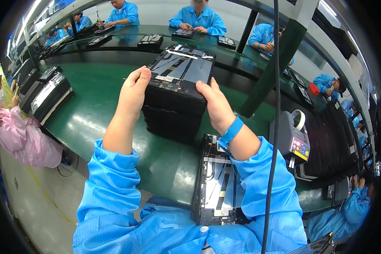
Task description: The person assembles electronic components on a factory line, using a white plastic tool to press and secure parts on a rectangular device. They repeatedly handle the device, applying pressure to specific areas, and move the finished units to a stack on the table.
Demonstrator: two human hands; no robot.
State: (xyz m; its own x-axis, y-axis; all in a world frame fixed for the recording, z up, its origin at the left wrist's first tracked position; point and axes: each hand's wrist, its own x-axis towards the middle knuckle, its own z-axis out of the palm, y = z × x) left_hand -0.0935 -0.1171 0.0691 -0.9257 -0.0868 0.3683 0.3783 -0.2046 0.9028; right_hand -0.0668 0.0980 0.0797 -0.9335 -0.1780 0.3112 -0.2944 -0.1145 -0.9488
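An opened tablet (183, 67), its batteries and ribbon cables showing, lies in the top black tray (173, 96) of a stack. My left hand (133, 86) grips the tray's near left corner, thumb on the rim. The near right corner is gripped by my right hand (218, 103), which wears a blue wrist strap (231, 131). Fingers below the rim are partly hidden. Under the top tray the stacked black trays (171, 122) stand on the green bench; whether the top one is lifted off them I cannot tell. Another opened tablet (218, 186) lies near my body, partly behind my right forearm.
A grey tape dispenser (290, 137) stands right of a hanging black cable (271, 178) and a green post (275, 70). More black trays (330, 135) are stacked at far right, others (51, 99) at left. A person in pink (23, 137) is at left; co-workers in blue sit across.
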